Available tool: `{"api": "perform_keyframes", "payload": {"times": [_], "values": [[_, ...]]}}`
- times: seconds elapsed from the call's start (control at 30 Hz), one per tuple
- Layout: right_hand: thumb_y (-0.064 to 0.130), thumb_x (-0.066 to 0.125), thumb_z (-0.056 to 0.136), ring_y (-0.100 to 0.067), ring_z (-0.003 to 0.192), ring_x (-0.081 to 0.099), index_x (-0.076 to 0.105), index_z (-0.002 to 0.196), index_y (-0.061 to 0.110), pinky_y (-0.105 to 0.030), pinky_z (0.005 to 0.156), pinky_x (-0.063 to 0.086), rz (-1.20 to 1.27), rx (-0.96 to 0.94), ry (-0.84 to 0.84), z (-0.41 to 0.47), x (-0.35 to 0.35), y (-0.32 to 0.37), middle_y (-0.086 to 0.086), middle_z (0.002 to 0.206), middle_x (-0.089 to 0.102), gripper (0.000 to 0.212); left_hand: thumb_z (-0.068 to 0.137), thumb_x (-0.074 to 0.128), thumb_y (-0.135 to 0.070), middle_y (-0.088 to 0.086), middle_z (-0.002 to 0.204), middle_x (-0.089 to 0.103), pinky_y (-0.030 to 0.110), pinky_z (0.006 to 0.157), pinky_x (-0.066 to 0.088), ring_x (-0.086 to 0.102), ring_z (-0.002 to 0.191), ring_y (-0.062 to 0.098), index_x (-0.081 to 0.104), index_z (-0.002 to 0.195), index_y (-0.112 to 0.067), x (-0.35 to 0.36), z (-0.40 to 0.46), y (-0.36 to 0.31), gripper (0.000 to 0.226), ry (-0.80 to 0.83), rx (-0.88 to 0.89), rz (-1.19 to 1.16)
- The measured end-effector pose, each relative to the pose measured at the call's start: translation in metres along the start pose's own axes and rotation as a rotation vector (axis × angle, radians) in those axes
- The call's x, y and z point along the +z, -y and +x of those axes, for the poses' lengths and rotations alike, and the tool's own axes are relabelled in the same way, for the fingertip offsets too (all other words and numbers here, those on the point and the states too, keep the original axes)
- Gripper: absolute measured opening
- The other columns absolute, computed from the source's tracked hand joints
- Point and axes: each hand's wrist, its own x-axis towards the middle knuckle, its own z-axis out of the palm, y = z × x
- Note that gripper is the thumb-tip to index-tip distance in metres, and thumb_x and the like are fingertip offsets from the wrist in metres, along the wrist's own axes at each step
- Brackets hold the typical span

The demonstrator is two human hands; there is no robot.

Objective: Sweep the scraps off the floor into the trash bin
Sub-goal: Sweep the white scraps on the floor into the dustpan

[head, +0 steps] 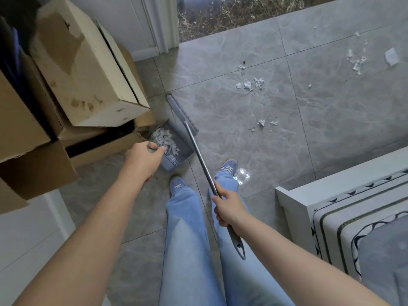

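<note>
My left hand (143, 159) grips the top of the upright handle of a grey dustpan (176, 151), which stands on the floor beside the cardboard boxes and holds a heap of white paper scraps (164, 138). My right hand (228, 206) grips the metal shaft of a grey broom (198, 151). The broom head (182, 115) rests on the tiles just beyond the dustpan. More white scraps lie on the grey floor: a cluster (251, 83) ahead, a few (265, 123) nearer, and others (357, 59) far right. No trash bin is in view.
Stacked cardboard boxes (84, 80) crowd the left side. A white bed frame with a mattress (353, 213) stands at the right. A doorway threshold with dry brush outside (231, 14) lies ahead. My legs and shoes (229, 166) are between dustpan and bed.
</note>
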Motion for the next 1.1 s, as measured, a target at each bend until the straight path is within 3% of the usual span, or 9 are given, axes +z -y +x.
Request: {"api": "perform_keyframes", "payload": {"times": [0.1, 0.17, 0.27, 0.37, 0.43, 0.6, 0.93, 1.0, 1.1], "values": [[0.008, 0.038, 0.095, -0.016, 0.044, 0.038, 0.043, 0.144, 0.033, -0.021, 0.039, 0.035, -0.081, -0.046, -0.085, 0.034, -0.013, 0.019, -0.001, 0.054, 0.039, 0.055, 0.090, 0.060, -0.037, 0.010, 0.053, 0.055, 0.026, 0.043, 0.037, 0.052, 0.041, 0.027, 0.055, 0.067, -0.014, 0.004, 0.002, -0.005, 0.032, 0.009, 0.007, -0.061], [0.005, 0.037, 0.092, -0.019, 0.044, 0.041, 0.050, 0.139, 0.024, -0.026, 0.042, 0.038, -0.135, -0.030, -0.109, 0.058, -0.020, 0.033, -0.002, 0.056, 0.041, 0.053, 0.090, 0.060, -0.037, 0.012, 0.055, 0.055, 0.027, 0.046, 0.040, 0.051, 0.042, 0.028, 0.053, 0.064, -0.015, 0.006, 0.003, -0.007, 0.035, 0.015, 0.035, -0.053], [0.003, 0.034, 0.087, -0.021, 0.044, 0.040, 0.051, 0.136, 0.028, -0.025, 0.042, 0.036, -0.168, 0.023, -0.087, 0.070, -0.019, 0.037, -0.004, 0.059, 0.042, 0.058, 0.090, 0.060, -0.039, 0.009, 0.057, 0.054, 0.030, 0.046, 0.042, 0.054, 0.045, 0.029, 0.050, 0.063, -0.018, 0.011, 0.005, -0.014, 0.036, 0.012, 0.079, 0.004], [0.004, 0.037, 0.094, -0.017, 0.044, 0.035, 0.054, 0.134, 0.023, -0.022, 0.043, 0.030, -0.011, 0.049, -0.008, 0.048, -0.017, 0.023, -0.005, 0.059, 0.038, 0.048, 0.090, 0.060, -0.042, 0.010, 0.060, 0.057, 0.028, 0.047, 0.042, 0.054, 0.043, 0.030, 0.052, 0.067, -0.021, 0.013, 0.006, -0.027, 0.033, 0.030, 0.091, 0.025], [0.008, 0.041, 0.098, -0.014, 0.044, 0.029, 0.047, 0.141, 0.034, -0.018, 0.042, 0.024, 0.162, 0.063, 0.033, 0.028, -0.025, 0.006, -0.002, 0.060, 0.031, 0.050, 0.090, 0.060, -0.043, 0.012, 0.060, 0.057, 0.028, 0.048, 0.043, 0.051, 0.040, 0.028, 0.054, 0.071, -0.019, 0.014, 0.007, -0.037, 0.031, 0.045, 0.087, 0.012], [0.016, 0.046, 0.098, -0.011, 0.042, 0.022, 0.051, 0.135, 0.046, -0.015, 0.041, 0.020, 0.381, 0.067, -0.098, -0.001, -0.100, -0.032, 0.001, 0.058, 0.026, 0.048, 0.089, 0.061, -0.042, 0.010, 0.057, 0.052, 0.030, 0.046, 0.041, 0.044, 0.038, 0.024, 0.053, 0.073, -0.018, 0.030, 0.003, -0.073, 0.030, 0.130, 0.142, 0.042], [0.011, 0.041, 0.099, -0.010, 0.038, 0.020, 0.043, 0.145, 0.032, -0.015, 0.035, 0.019, 0.632, 0.145, -0.451, 0.060, -0.289, -0.030, 0.004, 0.060, 0.025, 0.051, 0.094, 0.057, -0.041, 0.006, 0.061, 0.059, 0.024, 0.037, 0.039, 0.053, 0.042, 0.024, 0.059, 0.081, -0.019, 0.104, -0.013, -0.197, 0.026, 0.203, 0.365, 0.317], [0.010, 0.037, 0.100, -0.012, 0.042, 0.022, 0.040, 0.147, 0.031, -0.013, 0.034, 0.019, 0.632, 0.175, -0.453, 0.078, -0.307, -0.024, 0.002, 0.061, 0.027, 0.052, 0.094, 0.056, -0.041, 0.006, 0.069, 0.063, 0.029, 0.041, 0.047, 0.056, 0.047, 0.026, 0.061, 0.085, -0.020, 0.125, -0.015, -0.220, 0.024, 0.202, 0.378, 0.324], [0.010, 0.033, 0.100, -0.014, 0.046, 0.027, 0.043, 0.145, 0.032, -0.014, 0.032, 0.022, 0.568, 0.218, -0.415, 0.094, -0.304, -0.021, -0.003, 0.063, 0.037, 0.051, 0.094, 0.055, -0.042, 0.007, 0.083, 0.068, 0.036, 0.061, 0.055, 0.062, 0.067, 0.032, 0.062, 0.087, -0.023, 0.159, -0.018, -0.255, 0.021, 0.184, 0.436, 0.376]]}}
